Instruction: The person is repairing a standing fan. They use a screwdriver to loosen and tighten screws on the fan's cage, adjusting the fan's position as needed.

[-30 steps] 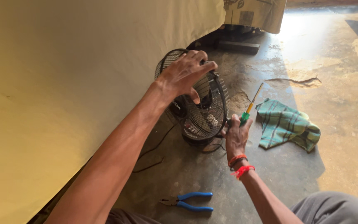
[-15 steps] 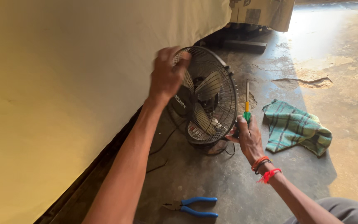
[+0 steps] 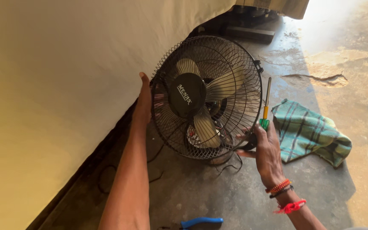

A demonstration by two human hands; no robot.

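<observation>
Table fan (image 3: 205, 98) with a black wire cage stands on the concrete floor (image 3: 243, 200), tilted up toward me, right beside a pale wall (image 3: 64, 85). Inside the cage (image 3: 239, 64) I see cream blades (image 3: 224, 85) around a dark round hub (image 3: 187, 94). My left hand (image 3: 143, 102) lies flat against the cage's left edge, fingers straight and pressed together. My right hand (image 3: 267, 149) sits at the cage's lower right rim, fingers curled around a screwdriver (image 3: 265, 106) with a green and yellow handle, its shaft pointing up beside the grille. A green checked cloth (image 3: 309, 132) lies crumpled on the floor just right of that hand. A blue-handled pair of pliers (image 3: 201, 221) rests near the bottom edge, between my arms.
</observation>
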